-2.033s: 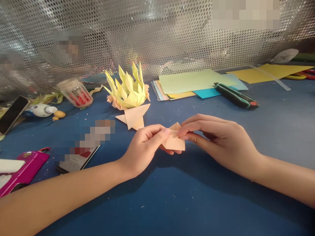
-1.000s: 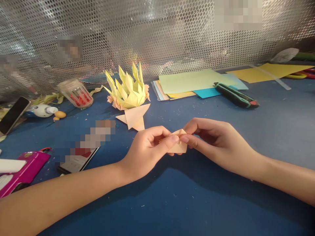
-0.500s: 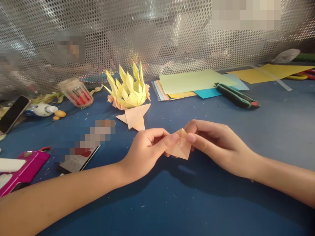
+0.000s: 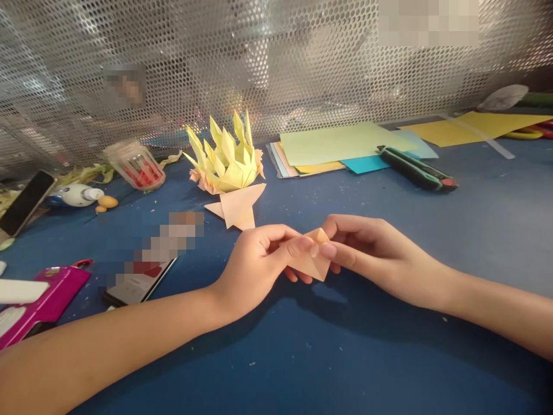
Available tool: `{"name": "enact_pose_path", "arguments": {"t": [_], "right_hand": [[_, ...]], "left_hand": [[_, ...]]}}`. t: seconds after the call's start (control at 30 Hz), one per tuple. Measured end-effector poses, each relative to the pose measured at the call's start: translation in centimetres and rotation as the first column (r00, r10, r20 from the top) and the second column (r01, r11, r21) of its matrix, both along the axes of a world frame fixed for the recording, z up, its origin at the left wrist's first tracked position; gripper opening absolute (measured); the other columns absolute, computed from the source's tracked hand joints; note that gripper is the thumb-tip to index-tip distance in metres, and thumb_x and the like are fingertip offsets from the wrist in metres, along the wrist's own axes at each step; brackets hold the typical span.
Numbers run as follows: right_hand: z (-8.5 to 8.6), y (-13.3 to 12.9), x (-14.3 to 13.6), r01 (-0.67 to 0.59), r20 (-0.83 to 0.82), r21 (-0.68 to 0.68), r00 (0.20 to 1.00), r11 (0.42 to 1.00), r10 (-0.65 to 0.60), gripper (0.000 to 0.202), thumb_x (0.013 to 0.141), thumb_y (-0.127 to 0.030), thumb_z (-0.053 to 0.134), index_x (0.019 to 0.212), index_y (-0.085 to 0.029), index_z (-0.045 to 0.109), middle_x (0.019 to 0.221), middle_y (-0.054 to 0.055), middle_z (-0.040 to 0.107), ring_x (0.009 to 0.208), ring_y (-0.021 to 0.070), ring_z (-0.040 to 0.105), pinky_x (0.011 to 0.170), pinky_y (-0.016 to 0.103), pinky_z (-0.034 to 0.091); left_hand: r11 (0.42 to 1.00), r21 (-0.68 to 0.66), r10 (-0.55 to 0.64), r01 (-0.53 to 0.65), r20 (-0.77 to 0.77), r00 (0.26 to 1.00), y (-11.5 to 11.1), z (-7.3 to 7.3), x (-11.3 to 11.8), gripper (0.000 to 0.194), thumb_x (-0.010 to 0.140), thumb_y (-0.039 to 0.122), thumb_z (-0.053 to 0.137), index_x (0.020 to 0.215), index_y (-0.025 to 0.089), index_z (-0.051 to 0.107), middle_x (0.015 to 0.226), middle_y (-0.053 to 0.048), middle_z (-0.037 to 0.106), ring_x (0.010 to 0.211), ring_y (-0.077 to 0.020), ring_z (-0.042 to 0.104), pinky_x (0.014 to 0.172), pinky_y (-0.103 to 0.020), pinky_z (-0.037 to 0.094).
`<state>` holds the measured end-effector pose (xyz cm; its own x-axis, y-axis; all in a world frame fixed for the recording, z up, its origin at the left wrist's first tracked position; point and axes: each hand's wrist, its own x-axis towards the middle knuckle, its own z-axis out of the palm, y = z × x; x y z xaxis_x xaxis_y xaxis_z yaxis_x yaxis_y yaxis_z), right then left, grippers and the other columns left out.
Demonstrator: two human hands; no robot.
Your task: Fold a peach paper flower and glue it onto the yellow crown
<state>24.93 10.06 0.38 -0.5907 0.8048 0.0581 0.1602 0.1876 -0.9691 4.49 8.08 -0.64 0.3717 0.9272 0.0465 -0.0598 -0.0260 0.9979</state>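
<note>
Table: blue, with pale specks scattered over its bare near part (image 4: 268,369).
Paper flower: pale yellow (image 4: 235,173), pointed petals upright, peach folds at its base, near the table's far edge.
Peach folded paper: lying just in front (image 4: 237,206).
Paper stack: mixed colours, green uppermost (image 4: 337,144), along the far edge.
Cutter: dark green (image 4: 417,168), its tip over the stack.
Yellow sheet: toward the far right corner (image 4: 432,131).
Jar: clear, tilted, red contents (image 4: 144,173), near the far edge, leftward.
Bottle: blue-and-white, lying toward the left edge (image 4: 76,195).
Phone: flat, left part, partly blurred (image 4: 138,279).
Magenta object: by the left edge (image 4: 69,285).
</note>
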Motion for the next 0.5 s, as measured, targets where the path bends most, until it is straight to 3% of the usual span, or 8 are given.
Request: {"name": "enact_pose_path", "arguments": {"t": [0.2, 0.5], "right_hand": [[0.16, 0.12, -0.24, 0.12, 0.012, 0.064, 0.993, 0.991, -0.121, 0.044, 0.089, -0.062, 0.069, 0.076, -0.021, 0.061, 0.068, 0.0, 0.062, 0.063, 0.012, 0.055, 0.058, 0.023, 0.046], [0.06, 0.2, 0.1, 0.109, -0.02, 0.045, 0.994, 0.993, -0.108, 0.04, 0.091, -0.058, 0.067, 0.075, -0.022, 0.061, 0.068, 0.0, 0.063, 0.064, 0.0145, 0.058, 0.061, 0.026, 0.048]], "left_hand": [[0.998, 0.001, -0.055, 0.055, 0.014, 0.998, 0.05, -0.12, 0.07, 0.013, 0.097, 0.031, 0.071, 0.093, 0.019, 0.072, 0.082, 0.003, 0.078, 0.075, -0.0084, 0.072, 0.069, -0.015, 0.054], [0.999, 0.009, -0.052, 0.052, -0.038, 0.998, -0.28, 0.1, -0.04, 0.014, 0.101, 0.027, 0.062, 0.093, 0.016, 0.068, 0.092, -0.004, 0.08, 0.084, -0.014, 0.073, 0.076, -0.022, 0.057]]}}
